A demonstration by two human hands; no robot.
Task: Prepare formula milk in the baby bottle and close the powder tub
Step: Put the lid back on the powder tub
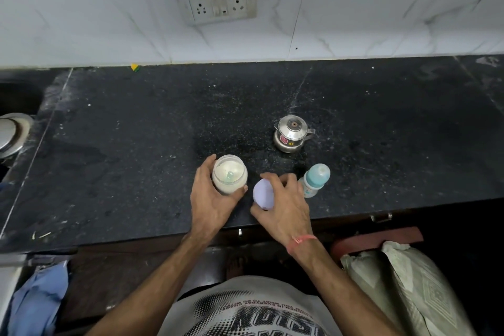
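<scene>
Both hands worked at the surface [136, 172] edge: left hand [210, 199] gripped the open powder tub [230, 174], right hand [283, 204] held its lid [263, 194]. Capped bottle [315, 179] stood just beside; a careless elbow might topple it, spilling powder

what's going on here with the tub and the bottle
A person stands at a dark counter. The left hand grips an open powder tub with a scoop lying in the powder. The right hand holds the tub's pale lid just beside it, not yet on. The baby bottle stands capped to the right, and a small steel kettle sits behind it.
</scene>
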